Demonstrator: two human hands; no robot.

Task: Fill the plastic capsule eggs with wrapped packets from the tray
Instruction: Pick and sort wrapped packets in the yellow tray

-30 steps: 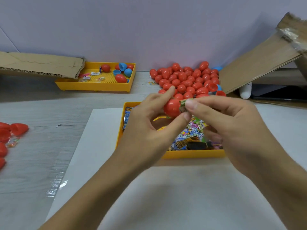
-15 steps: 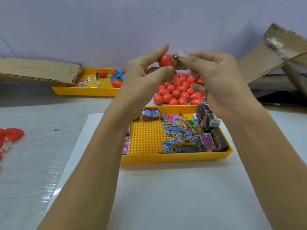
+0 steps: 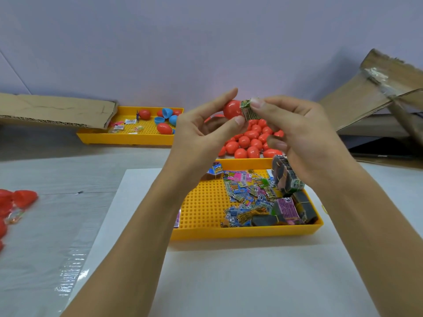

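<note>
Presently, in the head view, a red capsule egg half is pinched between thumb and forefinger of the left hand, raised above the far edge of the near yellow tray. A green wrapped packet is pinched by the right hand at the egg's right-hand mouth. Shell is judged light, stiff and slippery, best gripped across its rounded sides; packet soft, held by its end.

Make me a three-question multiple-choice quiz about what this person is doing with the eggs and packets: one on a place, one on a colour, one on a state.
1. Where is the pile of red eggs?
A. beyond the near tray
B. inside it
C. on the cardboard

2. What colour is the egg half in the left hand?
A. blue
B. red
C. yellow

3. What is the right hand doing?
A. resting flat
B. pointing
C. pinching a packet against the egg half

Answers: 1 A, the pile lies behind the tray's far rim. 2 B, it is plainly red. 3 C, fingertips grip the packet.
</note>
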